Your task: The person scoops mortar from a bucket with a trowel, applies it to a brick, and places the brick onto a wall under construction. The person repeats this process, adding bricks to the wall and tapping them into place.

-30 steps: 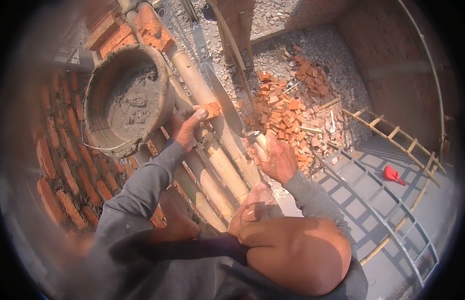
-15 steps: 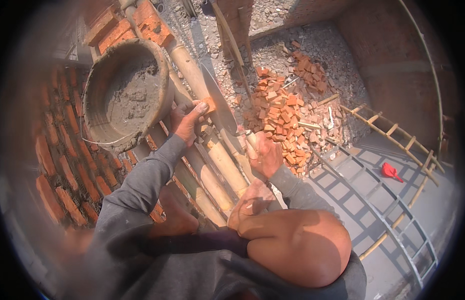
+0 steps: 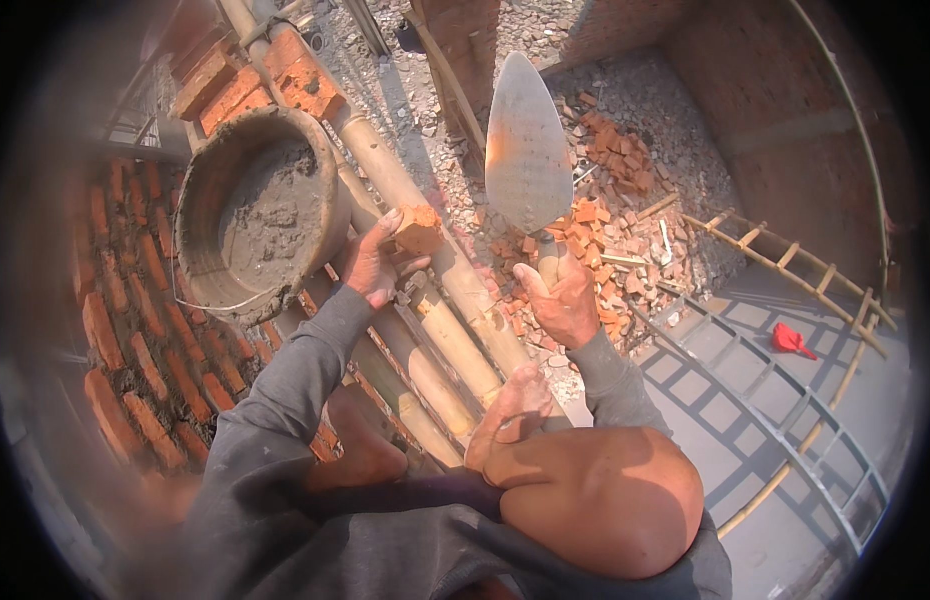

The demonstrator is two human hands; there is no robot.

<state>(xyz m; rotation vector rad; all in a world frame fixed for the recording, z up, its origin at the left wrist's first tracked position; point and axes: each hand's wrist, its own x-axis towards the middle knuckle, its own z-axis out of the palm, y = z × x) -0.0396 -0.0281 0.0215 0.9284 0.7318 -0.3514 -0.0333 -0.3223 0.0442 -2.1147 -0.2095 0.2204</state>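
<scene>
Two hands: both busy, each closed on its own thing above the bamboo scaffold poles [image 3: 455, 300] the person squats on.
Left hand [image 3: 370, 265]: its grip is closed, fingers and thumb wrapped about a small broken chunk of orange-red brick [image 3: 418, 228], held out just above a pole and right beside the mortar pan.
Right hand [image 3: 560, 300]: its grip is a tight fist round the handle of a pointed steel trowel [image 3: 528, 140], blade raised upright and tip uppermost, well apart from the brick piece.
Why so held: the chunk sits free at the fingertips, turned toward the trowel, judged ready for trimming.
Brick piece: rough, irregular, sunlit, smaller than a whole brick.
Trowel blade: leaf-shaped, dull grey, glinting at its left edge.
Round metal pan of grey mortar [image 3: 255, 215]: resting on the red brick wall top [image 3: 135, 350], within the left hand's reach.
Below: brick rubble heap [image 3: 605, 225] and a bamboo ladder [image 3: 785, 260], far down.
</scene>
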